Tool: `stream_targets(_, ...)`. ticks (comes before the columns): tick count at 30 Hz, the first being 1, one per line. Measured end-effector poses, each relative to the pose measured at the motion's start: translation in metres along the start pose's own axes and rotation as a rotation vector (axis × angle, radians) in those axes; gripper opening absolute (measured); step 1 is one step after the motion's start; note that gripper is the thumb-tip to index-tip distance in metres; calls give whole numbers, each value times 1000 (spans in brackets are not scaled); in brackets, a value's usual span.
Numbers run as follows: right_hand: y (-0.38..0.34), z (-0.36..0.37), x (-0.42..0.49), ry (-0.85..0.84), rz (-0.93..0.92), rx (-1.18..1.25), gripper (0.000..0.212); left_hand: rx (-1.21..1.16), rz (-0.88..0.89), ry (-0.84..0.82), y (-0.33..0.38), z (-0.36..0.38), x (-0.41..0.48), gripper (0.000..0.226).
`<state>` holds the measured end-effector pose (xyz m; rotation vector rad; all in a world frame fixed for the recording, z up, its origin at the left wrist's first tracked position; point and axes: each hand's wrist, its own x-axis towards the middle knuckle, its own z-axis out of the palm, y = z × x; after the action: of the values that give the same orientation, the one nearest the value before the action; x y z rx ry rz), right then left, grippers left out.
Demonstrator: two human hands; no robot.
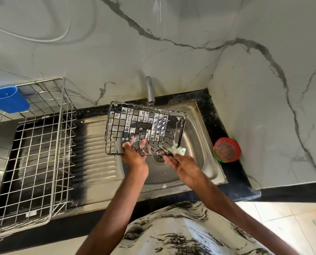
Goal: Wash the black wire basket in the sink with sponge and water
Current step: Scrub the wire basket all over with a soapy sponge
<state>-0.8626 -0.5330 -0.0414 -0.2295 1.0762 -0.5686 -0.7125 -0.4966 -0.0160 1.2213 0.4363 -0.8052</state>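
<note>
So the black wire basket (144, 127), a rectangular grid thing, is up off the bottom of the stainless steel sink (199, 157) and tilted over the bowl, with soap film stretched across a bunch of its squares. The left hand (135, 155) has it by the near edge, fingers poked through the wires and curled around them. The right hand (184, 168) is pinching a foamy pale green sponge (178, 150) between thumb and fingertips, pressed against the basket's near right corner. You can see the round drain (160, 157) just under the two hands.

The grey metal tap (150, 91) pokes out from the white marble-look wall (172, 52) right behind the basket's far edge; can't tell if water's running.

Left of the bowl there's the ribbed drainboard (94, 150), and further left a big silver wire dish rack (33, 153) with a blue plastic holder (6, 99) hooked on its far left corner. On the black stone worktop (234, 173), at its right edge next to the sink, sits a round red and green tub (226, 149) of something brownish.
</note>
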Motion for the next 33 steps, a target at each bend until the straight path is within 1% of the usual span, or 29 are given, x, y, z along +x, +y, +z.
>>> stream_targets(3, 2, 3, 1, -65, 29, 146, 9, -51, -26, 3, -1, -2, 1, 26)
stream_targets(5, 3, 2, 4, -77, 33, 155, 8, -52, -20, -1, -5, -5, -1, 27)
stream_targets(9, 8, 3, 6, -45, 76, -2, 10, -8, 34, -15, -11, -11, 1, 31)
stream_targets(13, 18, 12, 4, -78, 152, -58, 15, 153, 79, -56, -17, -10, -11, 30)
stream_targets(15, 20, 17, 5, -90, 172, -91, 16, 196, 89, -91, -18, -9, -15, 32)
stream_targets(17, 15, 15, 4, -80, 162, -72, 14, 174, 132, -96, -15, -6, -13, 30)
stream_targets(19, 6, 7, 6, -18, 103, -11, 13, 140, 184, -109, -12, -3, -8, 30)
stream_targets(22, -2, 1, 11, 58, 52, -31, 10, 99, 185, -99, -11, 0, -9, 30)
stream_targets(24, 3, 7, 11, 30, 81, -72, 12, 100, 190, -97, -13, -3, -9, 29)
stream_targets(27, 16, 15, 10, -67, 144, -133, 21, 128, 193, -91, -15, -5, -9, 29)
stream_targets(29, 18, 14, 11, -80, 165, -127, 19, 125, 206, -88, -14, -6, -7, 30)
stream_targets(31, 13, 8, 12, -36, 141, -116, 14, 117, 226, -88, -13, -7, -3, 30)
stream_targets(32, 9, 5, 14, 4, 101, -148, 15, 114, 229, -82, -11, -8, -2, 31)
stream_targets(33, 4, 2, 16, 49, 38, -233, 18, 111, 224, -81, -10, -9, 1, 33)
